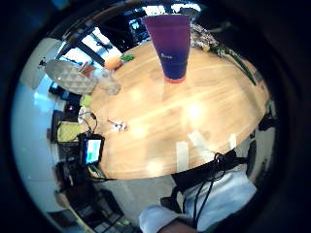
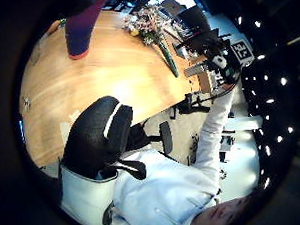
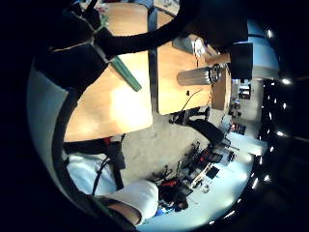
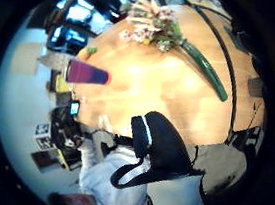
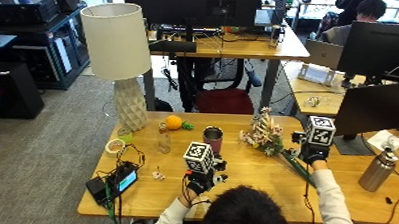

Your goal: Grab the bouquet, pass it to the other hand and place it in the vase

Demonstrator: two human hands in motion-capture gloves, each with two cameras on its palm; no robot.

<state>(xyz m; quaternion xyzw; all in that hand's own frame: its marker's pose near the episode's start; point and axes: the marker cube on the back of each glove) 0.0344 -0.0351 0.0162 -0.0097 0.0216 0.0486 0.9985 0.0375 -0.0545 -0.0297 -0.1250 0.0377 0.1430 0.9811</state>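
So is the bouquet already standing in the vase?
No, the bouquet lies flat on the table, to the right of the vase.

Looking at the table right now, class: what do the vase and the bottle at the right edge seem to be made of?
The vase: probably plastic or coated metal, smooth purple wall with a reddish base. The bottle: likely brushed steel, silvery grey with a dull sheen. Neither is certain from looks alone.

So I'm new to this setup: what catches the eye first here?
The bouquet lying on the table, stems towards the right hand. Left of it stands the purple vase, beyond the left hand. A tall white lamp rises at the table's far left corner.
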